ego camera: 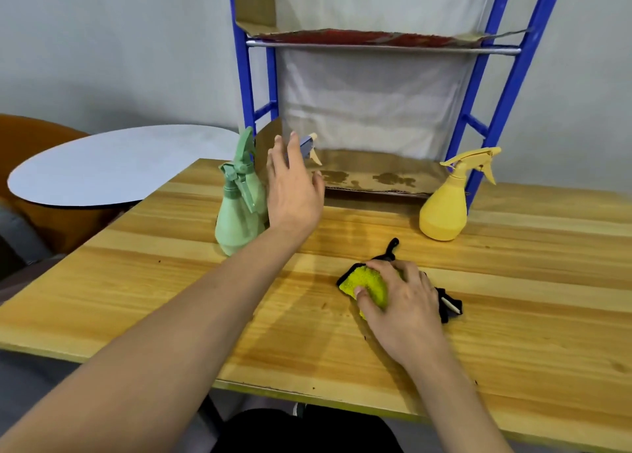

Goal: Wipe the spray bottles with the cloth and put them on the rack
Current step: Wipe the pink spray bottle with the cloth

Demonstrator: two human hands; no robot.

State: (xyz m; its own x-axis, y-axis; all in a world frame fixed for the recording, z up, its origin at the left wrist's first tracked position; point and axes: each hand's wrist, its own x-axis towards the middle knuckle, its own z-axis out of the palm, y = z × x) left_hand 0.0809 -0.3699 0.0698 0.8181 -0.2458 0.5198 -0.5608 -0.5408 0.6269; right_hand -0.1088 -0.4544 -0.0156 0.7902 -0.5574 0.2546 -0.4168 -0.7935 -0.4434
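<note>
Head view: the left hand [292, 192], fingers straight and holding nothing, reaches for a third spray bottle [309, 146] mostly hidden behind it, beside the green bottle [239, 209]. The right hand [398, 298] grips the cloth [367, 281] on the tabletop [513, 315]. Picking up comes next, I judge. The yellow bottle [444, 209] stands near the rack [506, 86]; its shelf [376, 179] lies open.

Glossy wooden table [513, 281] — fluffy cloth [367, 283], plastic bottles [443, 213]
</note>
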